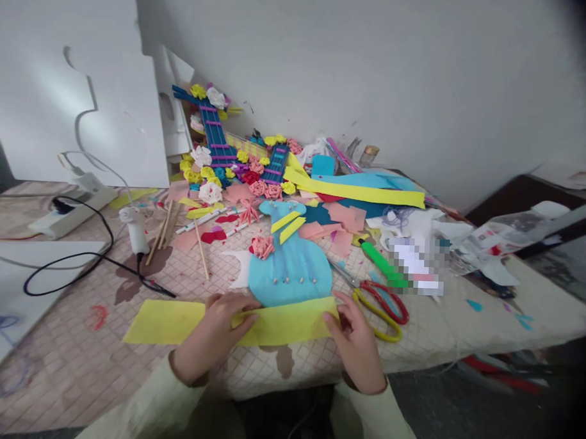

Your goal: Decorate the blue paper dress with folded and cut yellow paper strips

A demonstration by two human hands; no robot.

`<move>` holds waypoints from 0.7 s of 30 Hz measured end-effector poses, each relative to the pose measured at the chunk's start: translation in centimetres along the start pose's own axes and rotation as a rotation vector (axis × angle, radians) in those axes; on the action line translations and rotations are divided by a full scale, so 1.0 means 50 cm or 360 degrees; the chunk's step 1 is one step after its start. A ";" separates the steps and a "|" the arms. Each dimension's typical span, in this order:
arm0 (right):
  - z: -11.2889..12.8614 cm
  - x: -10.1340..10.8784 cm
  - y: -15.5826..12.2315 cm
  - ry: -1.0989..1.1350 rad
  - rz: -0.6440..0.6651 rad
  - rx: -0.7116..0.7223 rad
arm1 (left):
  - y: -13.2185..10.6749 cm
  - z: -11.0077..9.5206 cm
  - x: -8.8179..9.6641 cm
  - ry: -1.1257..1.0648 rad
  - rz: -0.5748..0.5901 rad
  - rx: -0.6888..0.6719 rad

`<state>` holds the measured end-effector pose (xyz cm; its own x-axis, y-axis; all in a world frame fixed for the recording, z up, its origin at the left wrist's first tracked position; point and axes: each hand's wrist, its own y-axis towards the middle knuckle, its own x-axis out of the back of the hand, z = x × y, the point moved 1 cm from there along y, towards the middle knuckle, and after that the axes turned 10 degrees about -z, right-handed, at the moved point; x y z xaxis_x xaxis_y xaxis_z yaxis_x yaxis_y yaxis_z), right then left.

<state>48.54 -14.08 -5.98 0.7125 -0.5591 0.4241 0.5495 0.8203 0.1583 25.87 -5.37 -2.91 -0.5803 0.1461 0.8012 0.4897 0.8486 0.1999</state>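
Observation:
A long strip of yellow crepe paper stretches across the near side of the table. Its middle is pinched by my left hand, thumb and fingers closed. At the strip's right end, my right hand grips the corner between thumb and fingers. Just beyond the strip lies a light blue guitar shape, with strings, small beads and two yellow pieces on its neck. A pink paper flower sits at its left side. Scissors with red and yellow handles rest near my right hand.
At the left are a glue gun with a black cable, a power strip and wooden sticks. A green cutter lies at the right. Behind stand decorated paper guitars, paper flowers and a long yellow strip.

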 end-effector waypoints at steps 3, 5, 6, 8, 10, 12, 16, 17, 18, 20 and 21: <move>0.007 0.013 0.024 0.0149 0.0040 0.0014 | 0.007 -0.014 0.025 -0.0199 0.0136 -0.0066; 0.013 0.022 0.042 0.0215 0.0054 0.0036 | 0.012 -0.019 0.039 -0.0202 0.0101 -0.0100; 0.017 0.027 0.051 0.0225 0.0071 0.0046 | 0.014 -0.021 0.044 -0.0174 0.0079 -0.0107; 0.030 0.038 0.067 0.0192 0.0140 0.0095 | 0.017 -0.023 0.052 -0.0125 0.0115 -0.0134; 0.052 0.052 0.081 0.0142 0.0192 0.0255 | 0.019 -0.027 0.062 -0.0098 0.0209 -0.0224; 0.083 0.067 0.091 0.0144 0.0191 0.0550 | 0.018 -0.032 0.080 -0.0007 0.0085 -0.0398; 0.132 0.088 0.103 0.0230 0.0030 0.1119 | -0.011 -0.035 0.116 0.0295 -0.0821 -0.0767; 0.134 0.088 0.106 0.0263 -0.0030 0.1185 | -0.027 -0.033 0.114 0.0331 -0.1039 -0.0801; 0.132 0.084 0.109 0.0302 -0.0068 0.1214 | -0.047 -0.029 0.104 0.0329 -0.1213 -0.0806; 0.114 0.069 0.117 0.0399 -0.0069 0.1168 | -0.093 -0.023 0.062 0.0182 -0.1397 -0.0690; 0.100 0.058 0.120 0.0443 -0.0039 0.1105 | -0.115 -0.022 0.032 -0.0021 -0.1308 -0.0565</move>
<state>51.74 -10.19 0.66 0.8382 -0.5125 0.1864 0.2305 0.6428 0.7305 22.85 -10.56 -2.15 -0.8430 -0.4309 0.3220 0.0874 0.4809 0.8724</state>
